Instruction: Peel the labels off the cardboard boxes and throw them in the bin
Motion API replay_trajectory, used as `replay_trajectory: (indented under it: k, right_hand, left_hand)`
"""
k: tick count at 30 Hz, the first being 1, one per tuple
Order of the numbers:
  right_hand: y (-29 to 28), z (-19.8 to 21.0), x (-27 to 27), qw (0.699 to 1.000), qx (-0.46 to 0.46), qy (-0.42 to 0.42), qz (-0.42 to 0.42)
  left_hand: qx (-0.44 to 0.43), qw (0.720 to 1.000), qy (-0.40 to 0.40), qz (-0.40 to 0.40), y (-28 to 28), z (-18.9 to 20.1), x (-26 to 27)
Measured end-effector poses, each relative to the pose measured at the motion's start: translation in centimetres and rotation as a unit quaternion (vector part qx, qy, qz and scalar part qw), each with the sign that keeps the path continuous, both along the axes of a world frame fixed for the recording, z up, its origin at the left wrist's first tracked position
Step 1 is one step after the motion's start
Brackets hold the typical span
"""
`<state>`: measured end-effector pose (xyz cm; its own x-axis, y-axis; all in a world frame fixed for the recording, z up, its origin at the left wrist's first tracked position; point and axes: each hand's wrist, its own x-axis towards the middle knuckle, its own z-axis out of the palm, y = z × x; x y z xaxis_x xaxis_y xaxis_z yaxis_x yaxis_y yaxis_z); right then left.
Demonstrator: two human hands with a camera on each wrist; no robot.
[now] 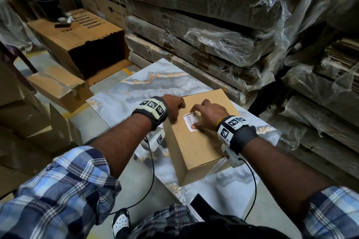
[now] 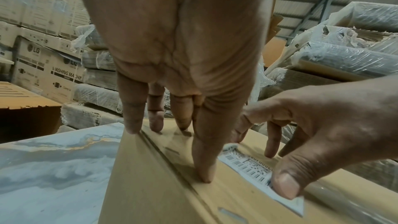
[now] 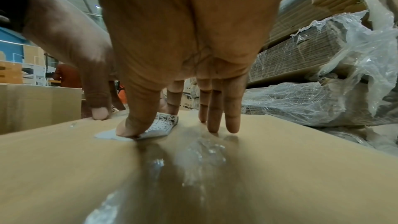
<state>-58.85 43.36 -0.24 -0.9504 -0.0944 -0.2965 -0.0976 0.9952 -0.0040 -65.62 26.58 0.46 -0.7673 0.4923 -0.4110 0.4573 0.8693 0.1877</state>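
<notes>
A brown cardboard box (image 1: 198,141) lies on the marble-patterned table (image 1: 136,87). A white barcode label (image 1: 191,121) is stuck on its top near the left edge. My left hand (image 1: 174,108) rests on the box's left top edge, fingers straight, thumb (image 2: 204,159) pressing beside the label (image 2: 247,164). My right hand (image 1: 207,114) arches over the label; its thumb (image 3: 133,125) presses on the near corner of the label (image 3: 163,123) while the other fingers touch the box top (image 3: 280,159) beyond it. A dark round bin (image 1: 45,6) stands far back left.
A large open cardboard box (image 1: 77,40) lies on its side at the back left. Plastic-wrapped stacks of flattened cardboard (image 1: 213,25) wall in the back and right. More boxes (image 1: 29,112) crowd the left. Clear tape (image 3: 193,159) runs along the box top.
</notes>
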Motion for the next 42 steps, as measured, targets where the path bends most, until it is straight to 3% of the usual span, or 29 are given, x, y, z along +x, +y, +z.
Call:
replay_trajectory:
  k: [9, 15, 23, 35, 42]
  right_hand:
    - [-0.5, 0.1, -0.9, 0.998, 0.024, 0.044, 0.032]
    - [-1.3, -0.1, -1.2, 0.995, 0.057, 0.070, 0.044]
    - [-0.4, -0.9, -0.4, 0.994, 0.018, 0.105, 0.029]
    - [0.3, -0.2, -0.6, 0.996, -0.015, 0.084, 0.014]
    - [0.7, 0.6, -0.8, 0.999, -0.037, 0.030, -0.009]
  left_hand:
    - [0.079, 0.995, 0.024, 0.054, 0.1, -0.9, 0.6]
    - [0.049, 0.993, 0.085, 0.059, 1.0, -1.0, 1.7]
    - [0.030, 0.993, 0.100, 0.047, 1.8, -0.8, 2.4]
    - [0.061, 0.995, 0.073, 0.015, 0.7, -0.5, 1.9]
    - [0.042, 0.997, 0.061, -0.009, 0.7, 0.3, 1.7]
